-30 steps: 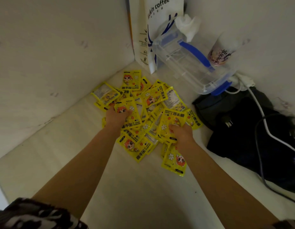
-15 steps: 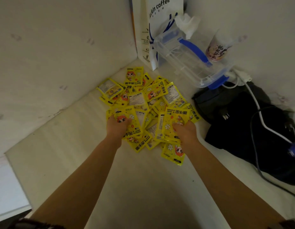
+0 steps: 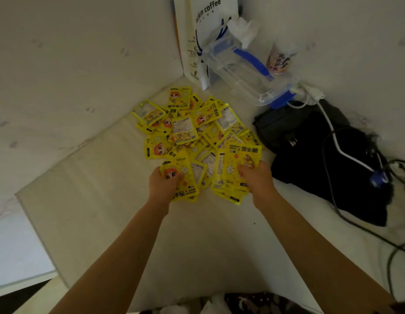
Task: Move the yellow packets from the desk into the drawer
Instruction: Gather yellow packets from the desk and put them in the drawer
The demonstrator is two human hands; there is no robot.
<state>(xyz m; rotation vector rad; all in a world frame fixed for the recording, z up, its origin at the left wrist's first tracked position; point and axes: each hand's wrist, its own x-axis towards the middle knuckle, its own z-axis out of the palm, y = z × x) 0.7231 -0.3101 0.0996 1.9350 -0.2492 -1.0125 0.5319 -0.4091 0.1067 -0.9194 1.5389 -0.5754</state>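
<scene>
Head view: left hand (image 3: pixel 161 184) and right hand (image 3: pixel 257 179) each grasp yellow packets (image 3: pixel 185 125) at the pile's near edge.

**What the view hides**

The left hand (image 3: pixel 162 183) and right hand (image 3: pixel 255 177) cover parts of the yellow packets (image 3: pixel 185 130) they grip. Beyond them, the coffee bag (image 3: pixel 208 26) is cut off by the top edge. No drawer shows.

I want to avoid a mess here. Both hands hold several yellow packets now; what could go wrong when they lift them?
1. The left hand and right hand each grip a loose stack of yellow packets; some may slip out.
2. The pile overlaps, so lifting may drag others.
3. The black bag and white cable lie near the right hand; it could snag them.
</scene>
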